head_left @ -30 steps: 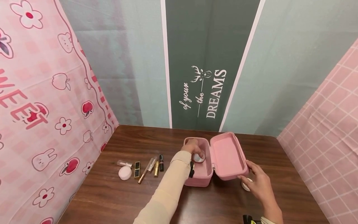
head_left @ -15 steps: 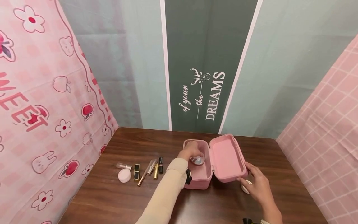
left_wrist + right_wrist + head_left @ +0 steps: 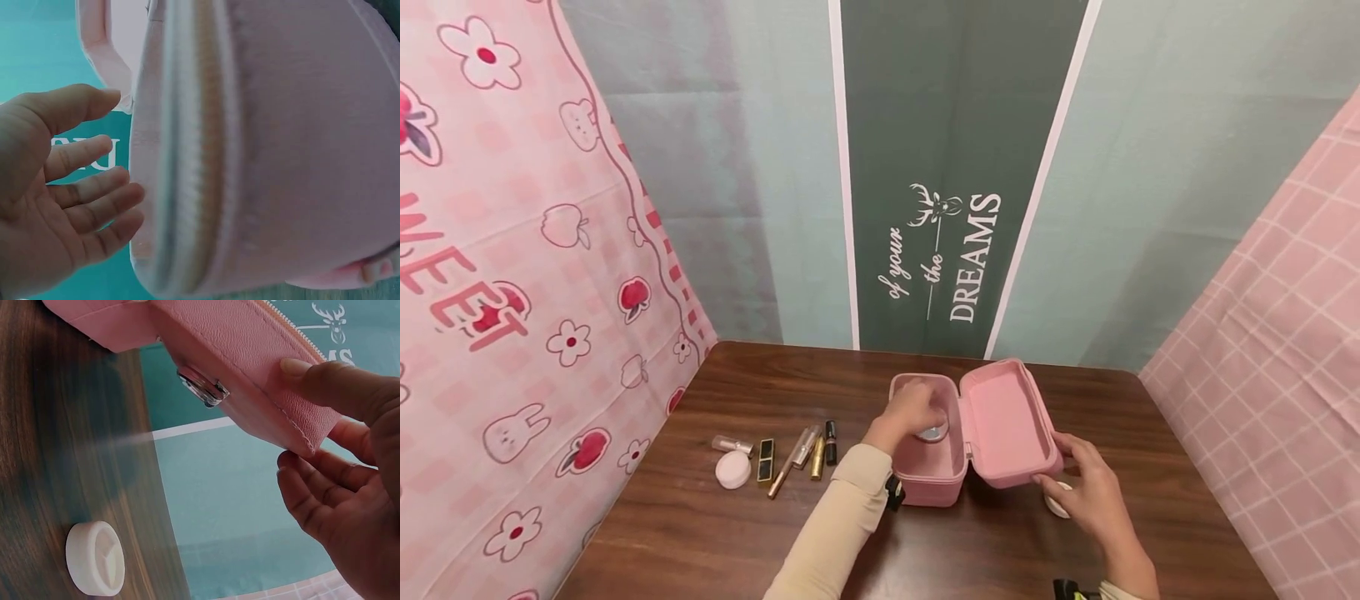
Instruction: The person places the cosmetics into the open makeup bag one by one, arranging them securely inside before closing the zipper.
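A pink zip case (image 3: 932, 490) stands on the table with its lid (image 3: 1011, 421) folded out to the right. My left hand (image 3: 916, 407) reaches down inside it, over a round silver-topped compact (image 3: 934, 432) on the case floor. In the left wrist view, that hand's fingers (image 3: 103, 206) are loosely spread with nothing between them, beside the case wall (image 3: 312, 137). My right hand (image 3: 1092, 492) pinches the lid's near right corner, thumb on one face and fingers beneath. A metal handle fitting (image 3: 203, 386) shows on the lid in the right wrist view.
Left of the case lie a pale pink round compact (image 3: 733, 470), a clear tube (image 3: 732, 445), a black-and-gold case (image 3: 765, 460) and several lipstick-like tubes (image 3: 817, 458). A white round item (image 3: 94, 557) sits below the right hand. Fabric hangings (image 3: 790, 208) surround the table (image 3: 662, 517).
My left hand has come off the silver-topped compact and risen slightly toward the case's left side; the compact now rests on the case floor. The right hand keeps its grip on the lid.
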`<state>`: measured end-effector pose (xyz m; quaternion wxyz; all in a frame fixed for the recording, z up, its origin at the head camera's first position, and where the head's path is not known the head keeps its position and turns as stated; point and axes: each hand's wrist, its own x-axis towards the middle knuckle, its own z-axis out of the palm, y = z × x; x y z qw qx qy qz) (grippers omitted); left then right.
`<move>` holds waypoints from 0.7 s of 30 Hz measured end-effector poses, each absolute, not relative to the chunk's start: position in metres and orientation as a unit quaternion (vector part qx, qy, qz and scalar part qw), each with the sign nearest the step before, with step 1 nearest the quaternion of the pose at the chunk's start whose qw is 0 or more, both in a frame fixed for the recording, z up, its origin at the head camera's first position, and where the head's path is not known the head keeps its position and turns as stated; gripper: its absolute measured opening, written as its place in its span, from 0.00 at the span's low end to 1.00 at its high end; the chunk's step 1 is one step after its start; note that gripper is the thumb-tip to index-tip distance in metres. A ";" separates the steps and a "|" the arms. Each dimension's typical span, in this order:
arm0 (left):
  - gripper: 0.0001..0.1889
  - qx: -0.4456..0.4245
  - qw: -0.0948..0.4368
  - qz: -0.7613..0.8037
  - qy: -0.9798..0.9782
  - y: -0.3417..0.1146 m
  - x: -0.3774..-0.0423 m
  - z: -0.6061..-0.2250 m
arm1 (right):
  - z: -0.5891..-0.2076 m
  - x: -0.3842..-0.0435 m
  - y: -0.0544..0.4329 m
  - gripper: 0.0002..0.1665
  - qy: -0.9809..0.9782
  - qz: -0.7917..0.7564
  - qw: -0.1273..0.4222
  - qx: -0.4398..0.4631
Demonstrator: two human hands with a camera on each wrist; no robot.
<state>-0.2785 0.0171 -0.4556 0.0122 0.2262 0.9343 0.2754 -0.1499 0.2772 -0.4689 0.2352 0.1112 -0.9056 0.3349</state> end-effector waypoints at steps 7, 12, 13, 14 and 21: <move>0.24 0.208 -0.021 0.244 0.947 0.006 -0.265 -0.456 | -0.466 -0.151 0.278 0.41 -0.913 0.336 0.207 0.105; 0.26 0.213 -0.037 0.183 0.959 0.000 -0.257 -0.455 | -0.465 -0.150 0.278 0.41 -0.916 0.330 0.202 0.102; 0.27 0.215 -0.041 0.174 0.960 -0.002 -0.255 -0.454 | -0.465 -0.150 0.278 0.41 -0.917 0.330 0.201 0.102; 0.27 0.216 -0.044 0.166 0.961 -0.003 -0.254 -0.454 | -0.465 -0.150 0.278 0.41 -0.917 0.330 0.201 0.102; 0.24 0.212 -0.085 0.114 0.967 -0.012 -0.242 -0.454 | -0.466 -0.150 0.277 0.40 -0.913 0.331 0.210 0.110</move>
